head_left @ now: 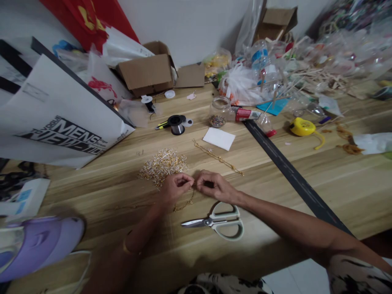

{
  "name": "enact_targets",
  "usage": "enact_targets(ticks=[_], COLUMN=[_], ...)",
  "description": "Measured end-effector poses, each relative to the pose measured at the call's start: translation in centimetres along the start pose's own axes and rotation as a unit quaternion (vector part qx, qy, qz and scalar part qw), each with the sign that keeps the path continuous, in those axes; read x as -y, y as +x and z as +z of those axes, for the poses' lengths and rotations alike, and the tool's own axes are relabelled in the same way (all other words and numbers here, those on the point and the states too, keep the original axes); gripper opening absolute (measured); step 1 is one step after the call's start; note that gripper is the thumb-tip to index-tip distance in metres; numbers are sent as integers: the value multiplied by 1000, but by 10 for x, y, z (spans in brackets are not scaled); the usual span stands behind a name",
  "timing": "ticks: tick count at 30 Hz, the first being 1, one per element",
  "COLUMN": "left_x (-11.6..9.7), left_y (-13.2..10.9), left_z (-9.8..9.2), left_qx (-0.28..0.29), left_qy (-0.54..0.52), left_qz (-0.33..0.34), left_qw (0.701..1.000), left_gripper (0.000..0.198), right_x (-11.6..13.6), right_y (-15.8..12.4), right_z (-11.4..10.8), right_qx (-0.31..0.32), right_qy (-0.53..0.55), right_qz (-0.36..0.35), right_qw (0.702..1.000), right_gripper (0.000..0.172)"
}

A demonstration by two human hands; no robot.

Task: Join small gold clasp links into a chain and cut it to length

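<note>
My left hand (pixel 177 188) and my right hand (pixel 217 186) meet fingertip to fingertip over the table, each closed in a pinch. At their fingertips is the upper end of a thin gold chain (pixel 185 205), whose lower part curves down onto the wood. The tiny piece right between the fingers is too small to make out. Just behind my left hand lies a pile of small gold and clear beaded pieces (pixel 162 165). Beyond the hands a second gold chain (pixel 219 157) is stretched out. Scissors (pixel 226 221) with pale handles lie slightly open below my right hand.
At the back stand a wire spool (pixel 177 125), a jar of beads (pixel 219 112) and a cardboard box (pixel 147 73). A white card (pixel 219 139) lies ahead. A dark strip (pixel 294 175) crosses the right side, near a yellow tape measure (pixel 302 126). A shopping bag (pixel 61 118) stands left.
</note>
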State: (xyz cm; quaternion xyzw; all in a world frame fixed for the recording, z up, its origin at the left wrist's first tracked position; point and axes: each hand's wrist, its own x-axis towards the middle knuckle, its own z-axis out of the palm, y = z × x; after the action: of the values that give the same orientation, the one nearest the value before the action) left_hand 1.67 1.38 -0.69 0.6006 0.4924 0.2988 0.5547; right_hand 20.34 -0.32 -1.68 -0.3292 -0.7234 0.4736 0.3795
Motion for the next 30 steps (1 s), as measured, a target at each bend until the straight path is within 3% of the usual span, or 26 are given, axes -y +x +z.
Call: enact_targets(ticks=[30], left_x=[-1], left_y=[-8], left_z=[8], left_qx=[-25], left_qy=[145], left_qz=[179], left_qw=[973], left_gripper=[6], right_x=[-3], right_y=[0], right_z=[0], right_qx=[-10], right_qy=[22], right_qz=[30], right_qw=[999], right_gripper=[14])
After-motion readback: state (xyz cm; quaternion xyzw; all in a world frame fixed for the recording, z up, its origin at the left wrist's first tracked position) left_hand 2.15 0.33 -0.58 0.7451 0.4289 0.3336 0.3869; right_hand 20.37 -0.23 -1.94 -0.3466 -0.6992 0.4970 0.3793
